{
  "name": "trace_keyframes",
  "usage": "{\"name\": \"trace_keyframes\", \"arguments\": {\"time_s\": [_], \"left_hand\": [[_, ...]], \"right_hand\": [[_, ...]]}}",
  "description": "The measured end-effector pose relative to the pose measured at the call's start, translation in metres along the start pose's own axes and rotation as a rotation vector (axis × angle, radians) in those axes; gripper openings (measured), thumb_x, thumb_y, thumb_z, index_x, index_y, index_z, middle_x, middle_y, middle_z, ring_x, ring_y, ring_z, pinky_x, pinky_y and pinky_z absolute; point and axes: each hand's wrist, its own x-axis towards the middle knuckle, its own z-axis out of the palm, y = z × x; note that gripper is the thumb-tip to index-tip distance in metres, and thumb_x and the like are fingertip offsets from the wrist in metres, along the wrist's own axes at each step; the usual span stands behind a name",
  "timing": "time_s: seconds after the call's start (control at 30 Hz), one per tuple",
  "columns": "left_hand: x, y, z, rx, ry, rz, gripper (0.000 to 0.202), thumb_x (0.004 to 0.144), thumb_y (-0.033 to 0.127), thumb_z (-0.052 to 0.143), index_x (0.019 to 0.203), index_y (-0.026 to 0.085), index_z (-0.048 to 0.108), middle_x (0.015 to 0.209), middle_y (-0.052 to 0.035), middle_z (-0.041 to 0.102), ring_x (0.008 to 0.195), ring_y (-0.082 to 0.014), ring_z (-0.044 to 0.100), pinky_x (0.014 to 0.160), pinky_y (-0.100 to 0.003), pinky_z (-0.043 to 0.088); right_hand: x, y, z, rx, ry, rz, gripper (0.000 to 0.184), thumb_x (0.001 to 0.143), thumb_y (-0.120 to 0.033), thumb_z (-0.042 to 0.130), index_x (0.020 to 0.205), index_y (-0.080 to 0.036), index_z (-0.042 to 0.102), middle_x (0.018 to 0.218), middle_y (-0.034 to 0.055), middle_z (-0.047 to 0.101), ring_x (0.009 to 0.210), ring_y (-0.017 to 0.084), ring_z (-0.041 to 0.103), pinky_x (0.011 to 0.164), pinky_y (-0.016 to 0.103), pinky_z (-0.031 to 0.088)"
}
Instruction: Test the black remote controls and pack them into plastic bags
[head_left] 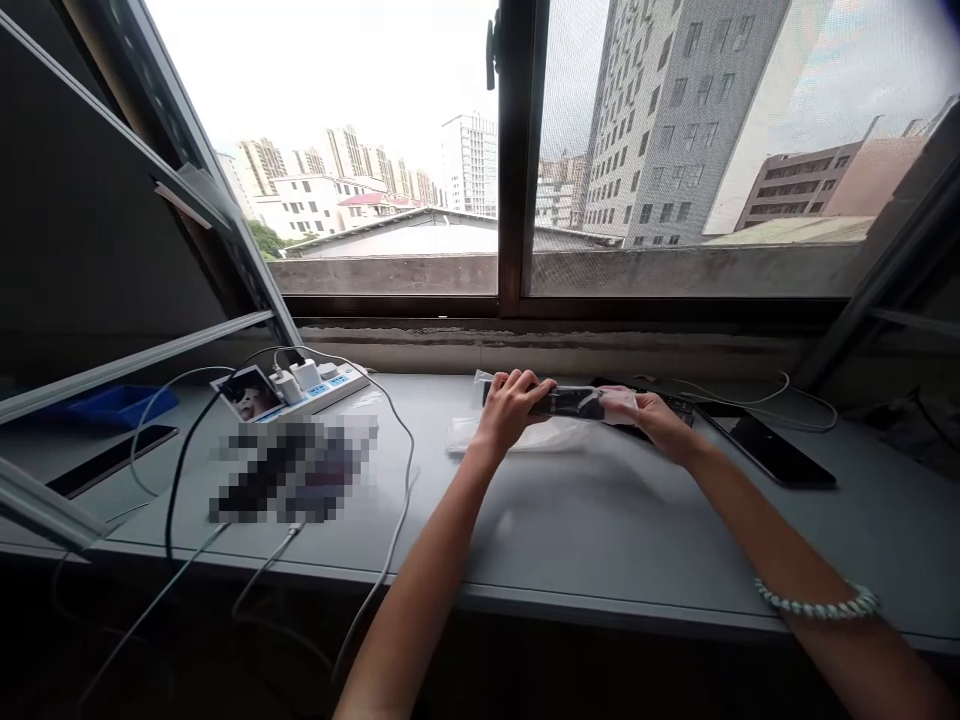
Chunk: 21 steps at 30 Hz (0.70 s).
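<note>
My left hand (510, 405) is closed round the left end of a long black item (574, 402), which I hold level just above the table. Clear plastic shows about this item; its exact kind is not plain. At its other end my right hand (660, 422) pinches a pale pinkish, see-through piece (619, 400), which looks like plastic film. Beneath my hands a clear plastic bag (469, 435) lies flat on the grey table (585, 540). Another dark flat thing (681, 408) is partly hidden behind my right hand.
A black tablet or large phone (772, 445) lies to the right. On the left are a white power strip (326, 390) with plugs, a picture card (251, 393), loose cables (409, 470), a blue tray (124, 404) and a dark device (112, 460). Metal shelf frames flank the window.
</note>
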Motion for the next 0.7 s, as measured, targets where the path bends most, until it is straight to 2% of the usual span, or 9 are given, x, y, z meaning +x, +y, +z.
{"name": "trace_keyframes", "arguments": {"time_s": [0.1,0.2,0.27,0.37,0.47,0.6,0.7], "left_hand": [[-0.001,-0.006,0.001,-0.006,0.003,-0.055,0.045,0.075,0.031,0.068,0.117,0.026,0.053,0.100,-0.0029,0.058,0.093,-0.0189,0.051,0.084,-0.031,0.033],[-0.001,-0.010,0.003,-0.051,0.006,-0.118,0.044,0.075,0.029,0.068,0.116,0.025,0.053,0.099,-0.0017,0.058,0.091,-0.0173,0.053,0.083,-0.029,0.036],[-0.001,-0.010,0.003,-0.091,0.000,-0.148,0.040,0.076,0.030,0.068,0.113,0.025,0.054,0.097,-0.0007,0.058,0.089,-0.0161,0.054,0.081,-0.027,0.037],[0.000,-0.008,0.002,-0.143,-0.007,-0.160,0.042,0.073,0.043,0.068,0.108,0.024,0.055,0.093,-0.0003,0.059,0.088,-0.0164,0.054,0.081,-0.027,0.039],[0.000,-0.006,0.000,-0.166,-0.001,-0.201,0.048,0.069,0.059,0.064,0.099,0.022,0.058,0.089,-0.0011,0.059,0.087,-0.0178,0.054,0.083,-0.029,0.039],[-0.001,-0.012,0.003,-0.152,-0.060,-0.290,0.039,0.080,0.058,0.050,0.078,0.020,0.059,0.084,-0.0021,0.058,0.085,-0.0176,0.054,0.081,-0.030,0.038],[-0.005,-0.016,0.008,-0.172,-0.204,-0.298,0.041,0.080,0.056,0.051,0.069,0.018,0.058,0.086,-0.0026,0.059,0.088,-0.0184,0.054,0.083,-0.032,0.037]], "right_hand": [[0.005,0.006,-0.009,0.023,0.156,-0.031,0.033,0.060,-0.050,0.072,0.079,-0.023,0.073,0.113,0.0041,0.063,0.102,0.023,0.057,0.079,0.030,0.048],[0.009,0.010,-0.016,0.106,0.372,0.014,0.036,0.059,-0.050,0.072,0.081,-0.022,0.069,0.094,0.0036,0.066,0.092,0.021,0.061,0.067,0.027,0.051],[0.012,0.012,-0.018,0.187,0.424,0.028,0.037,0.064,-0.051,0.067,0.087,-0.022,0.065,0.080,0.0023,0.064,0.081,0.019,0.063,0.059,0.025,0.051],[0.016,0.013,-0.023,0.277,0.501,0.008,0.034,0.075,-0.054,0.055,0.087,-0.023,0.057,0.068,0.0006,0.059,0.062,0.016,0.061,0.050,0.025,0.048],[0.019,0.016,-0.035,0.250,0.730,0.019,0.034,0.081,-0.056,0.041,0.087,-0.024,0.050,0.059,-0.0015,0.051,0.047,0.013,0.052,0.041,0.026,0.043],[0.019,0.023,-0.058,0.227,1.016,0.065,0.029,0.085,-0.049,0.031,0.098,-0.027,0.044,0.062,-0.0016,0.050,0.042,0.012,0.048,0.038,0.026,0.039],[0.017,0.026,-0.067,0.232,1.109,0.052,0.027,0.086,-0.042,0.027,0.105,-0.030,0.043,0.076,0.0013,0.057,0.044,0.011,0.051,0.040,0.027,0.041]]}}
